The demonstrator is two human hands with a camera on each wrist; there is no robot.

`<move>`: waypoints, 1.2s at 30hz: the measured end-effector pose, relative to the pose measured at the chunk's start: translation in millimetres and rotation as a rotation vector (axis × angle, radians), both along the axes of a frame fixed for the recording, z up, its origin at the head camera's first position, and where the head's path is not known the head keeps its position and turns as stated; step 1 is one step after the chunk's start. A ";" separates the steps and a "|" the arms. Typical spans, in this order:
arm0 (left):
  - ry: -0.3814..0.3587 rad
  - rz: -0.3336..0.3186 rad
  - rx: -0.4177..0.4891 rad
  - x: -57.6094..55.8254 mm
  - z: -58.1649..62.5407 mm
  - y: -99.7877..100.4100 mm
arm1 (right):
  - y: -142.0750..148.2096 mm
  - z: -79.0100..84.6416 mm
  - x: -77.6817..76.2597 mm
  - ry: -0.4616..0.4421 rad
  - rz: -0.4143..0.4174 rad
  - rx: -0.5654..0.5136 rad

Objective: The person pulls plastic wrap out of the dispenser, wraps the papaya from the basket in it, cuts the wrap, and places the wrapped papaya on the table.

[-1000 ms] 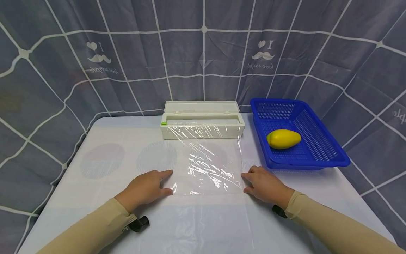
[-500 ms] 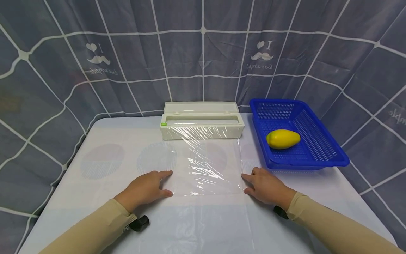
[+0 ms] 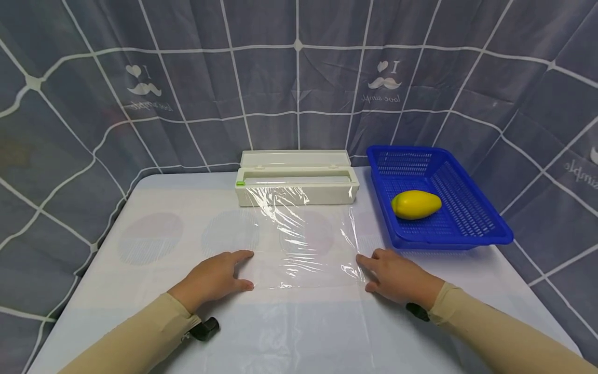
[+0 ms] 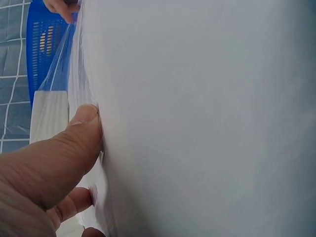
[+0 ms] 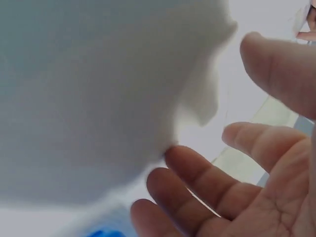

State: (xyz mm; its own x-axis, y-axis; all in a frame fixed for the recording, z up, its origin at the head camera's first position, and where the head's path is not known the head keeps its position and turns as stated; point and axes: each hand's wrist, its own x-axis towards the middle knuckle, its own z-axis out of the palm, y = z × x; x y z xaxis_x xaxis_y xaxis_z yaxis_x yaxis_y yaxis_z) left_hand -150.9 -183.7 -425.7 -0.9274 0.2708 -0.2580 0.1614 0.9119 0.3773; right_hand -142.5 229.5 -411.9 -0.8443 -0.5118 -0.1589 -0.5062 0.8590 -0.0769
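Note:
A sheet of clear plastic wrap (image 3: 299,249) runs from the front of a white wrap dispenser (image 3: 299,195) toward me over the white table. My left hand (image 3: 212,278) is at its near left corner, with thumb and index finger spread apart; in the left wrist view the thumb (image 4: 85,121) presses at the wrap's edge. Opposite it, my right hand (image 3: 397,276) touches the wrap's right edge with its index fingertip. Its thumb stands apart from the index finger, and the right wrist view shows the other fingers (image 5: 197,185) loosely extended.
A blue plastic basket (image 3: 467,241) stands at the right, holding a yellow oval fruit (image 3: 417,204). The dispenser's lid (image 3: 295,157) is raised at the back. A grey curtain with white lines (image 3: 196,78) hangs behind and beside the table (image 3: 154,192).
My right hand has moved slightly right, its thumb now off the wrap's corner. The wrap's right edge and creases have shifted a little. My left hand stays in place.

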 end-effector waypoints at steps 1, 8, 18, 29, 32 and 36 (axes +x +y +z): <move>-0.003 0.001 0.002 -0.1 0.0 -0.1 | 0.7 2.6 0.6 -0.016 -0.004 -0.005; -0.008 0.006 0.005 -1.3 1.8 1.1 | 9.0 26.0 -1.7 -0.158 -0.060 -0.060; -0.004 0.005 0.017 -2.3 -0.2 1.0 | 45.6 103.1 -35.2 -0.092 -0.150 -0.390; 0.006 0.009 0.023 -1.4 -3.4 -0.5 | 105.4 116.6 -115.9 -0.084 -0.231 -0.197; 0.010 0.006 0.022 -1.3 -4.2 -0.6 | 115.1 107.7 -129.1 -0.134 -0.242 -0.189; 0.016 0.006 0.025 -2.0 -4.8 -0.7 | 126.9 97.3 -142.3 -0.184 -0.280 -0.162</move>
State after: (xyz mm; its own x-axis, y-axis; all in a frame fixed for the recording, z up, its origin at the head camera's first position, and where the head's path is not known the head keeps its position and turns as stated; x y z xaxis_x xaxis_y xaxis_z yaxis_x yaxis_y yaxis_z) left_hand -152.9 -184.4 -430.5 -0.9329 0.2714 -0.2367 0.1620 0.9033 0.3971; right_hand -284.8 356.4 -314.6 -0.9198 -0.2962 -0.2574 -0.2185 0.9314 -0.2911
